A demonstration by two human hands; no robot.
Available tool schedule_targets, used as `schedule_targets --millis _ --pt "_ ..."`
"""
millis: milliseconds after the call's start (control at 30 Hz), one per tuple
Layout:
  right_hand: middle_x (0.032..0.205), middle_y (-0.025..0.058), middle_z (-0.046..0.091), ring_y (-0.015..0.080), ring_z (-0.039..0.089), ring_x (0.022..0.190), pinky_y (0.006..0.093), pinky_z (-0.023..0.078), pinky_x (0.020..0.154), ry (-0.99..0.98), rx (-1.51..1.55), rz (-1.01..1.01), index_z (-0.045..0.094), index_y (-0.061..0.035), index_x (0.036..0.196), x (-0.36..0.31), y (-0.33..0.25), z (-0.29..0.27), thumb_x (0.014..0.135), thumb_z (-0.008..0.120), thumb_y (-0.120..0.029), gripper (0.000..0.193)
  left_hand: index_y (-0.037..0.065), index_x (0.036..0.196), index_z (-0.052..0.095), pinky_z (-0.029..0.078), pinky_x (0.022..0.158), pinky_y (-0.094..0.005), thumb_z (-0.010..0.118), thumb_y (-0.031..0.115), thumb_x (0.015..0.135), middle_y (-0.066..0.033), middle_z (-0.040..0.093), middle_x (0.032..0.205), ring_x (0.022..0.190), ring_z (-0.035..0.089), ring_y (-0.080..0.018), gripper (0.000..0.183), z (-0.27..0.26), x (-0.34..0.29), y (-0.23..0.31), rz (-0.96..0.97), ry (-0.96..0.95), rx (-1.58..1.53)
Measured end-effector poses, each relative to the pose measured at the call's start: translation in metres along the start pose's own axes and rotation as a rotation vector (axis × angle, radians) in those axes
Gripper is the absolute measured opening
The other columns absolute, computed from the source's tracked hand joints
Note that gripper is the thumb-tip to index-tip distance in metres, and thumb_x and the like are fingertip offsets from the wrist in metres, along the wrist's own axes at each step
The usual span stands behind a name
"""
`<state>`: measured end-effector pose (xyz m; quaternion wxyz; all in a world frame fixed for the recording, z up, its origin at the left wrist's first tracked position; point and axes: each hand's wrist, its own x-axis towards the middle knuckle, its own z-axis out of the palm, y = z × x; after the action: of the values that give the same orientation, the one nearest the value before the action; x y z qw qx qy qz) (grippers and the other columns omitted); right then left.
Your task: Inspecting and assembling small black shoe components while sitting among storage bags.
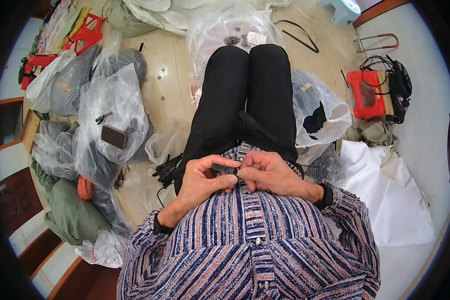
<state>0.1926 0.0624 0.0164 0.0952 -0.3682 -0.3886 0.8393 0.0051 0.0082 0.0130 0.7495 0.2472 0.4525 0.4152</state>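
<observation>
While the left hand [201, 181] and right hand [266, 172] pinch a small black part [224, 169] above the lap, plastic bags [110, 107] crowd its left side.

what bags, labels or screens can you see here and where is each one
Clear plastic bag: on the floor beyond the knees, crumpled, with small metal parts inside.
White label: small rectangle on that bag.
Phone: dark screen, flat on clear bags at the left.
Clear bag: beside the right leg, holding black pieces.
Left hand and right hand pinch a small black part.
</observation>
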Motion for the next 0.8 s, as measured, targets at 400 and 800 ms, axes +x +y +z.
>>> schedule_targets --millis 400,800 --pt "0.061 -0.0006 0.053 0.0033 0.043 0.05 0.0166 0.032 0.043 -0.037 0.084 0.065 0.054 -0.0033 0.085 -0.006 0.017 0.002 0.088 0.053 -0.018 0.015 -0.003 0.097 0.06 0.047 0.058 -0.0169 0.067 -0.001 0.074 -0.0068 0.063 0.079 0.064 0.057 -0.0067 0.025 0.0 -0.01 -0.021 -0.059 0.018 -0.037" --pt "0.06 -0.0007 0.053 0.0031 0.044 0.05 0.0162 0.033 0.043 -0.085 0.048 0.18 0.054 -0.0025 0.084 -0.001 0.012 0.0 0.088 0.054 -0.019 0.017 -0.001 0.095 0.062 0.048 0.058 -0.0174 0.068 0.0 0.073 -0.0063 0.064 0.081 0.065 0.058 -0.0065 0.023 -0.001 -0.009 -0.022 0.006 0.002 0.107"
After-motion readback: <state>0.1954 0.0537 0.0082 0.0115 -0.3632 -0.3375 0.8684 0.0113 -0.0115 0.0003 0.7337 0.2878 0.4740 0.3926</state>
